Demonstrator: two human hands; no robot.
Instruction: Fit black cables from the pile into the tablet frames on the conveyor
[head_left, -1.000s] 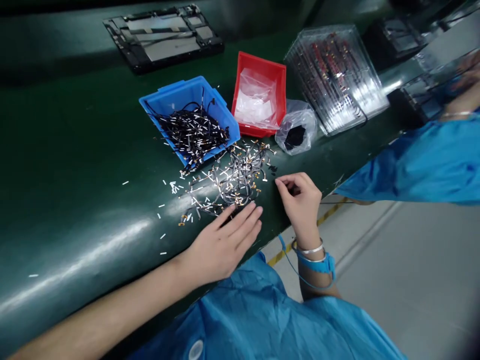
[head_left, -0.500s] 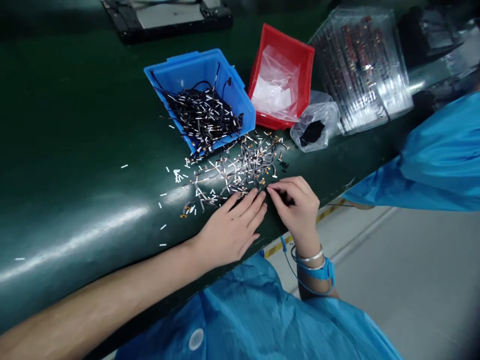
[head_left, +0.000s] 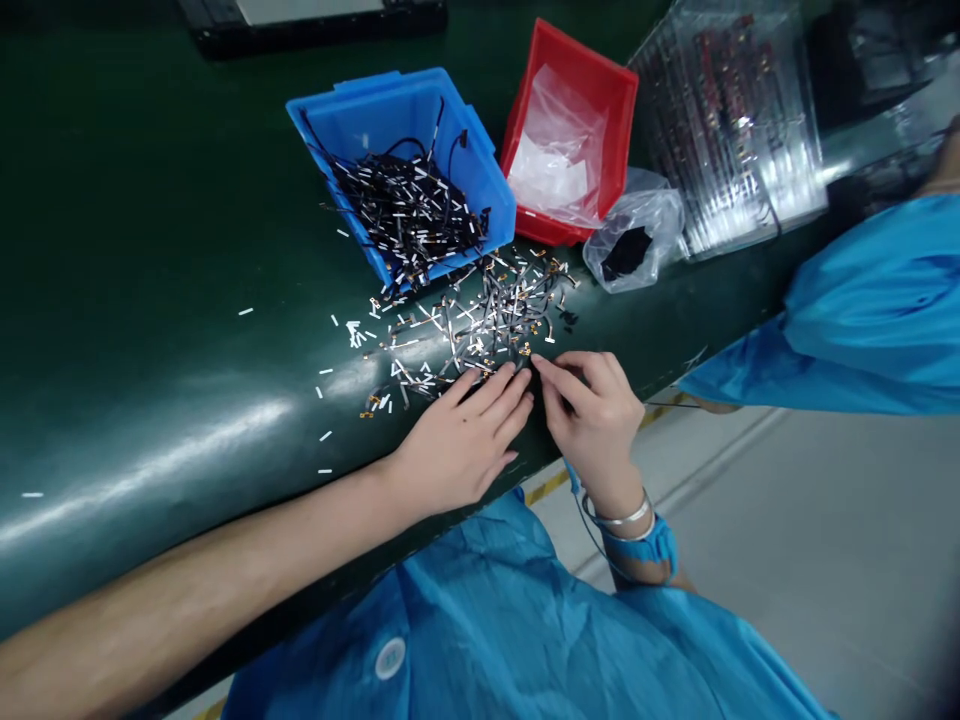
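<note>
I have my left grip [head_left: 466, 440] lying flat, palm down, fingers extended and tips at the near edge of a loose heap of thin grey-and-black cables with white tags [head_left: 495, 318] on the glossy dark green table [head_left: 150, 240]. Just beside it, my right grip [head_left: 596, 425] reaches with bent thumb and forefinger toward those tips; I cannot tell whether it pinches anything. Beyond my left grip, past the heap, sits an open blue plastic bin [head_left: 386, 108] of black, white-tagged cables [head_left: 412, 210]. Beyond my right grip I see an open red plastic bin [head_left: 581, 62] and a clear plastic bag with black contents [head_left: 661, 222]. Small white strips [head_left: 354, 334] lie scattered leftward of my left grip.
</note>
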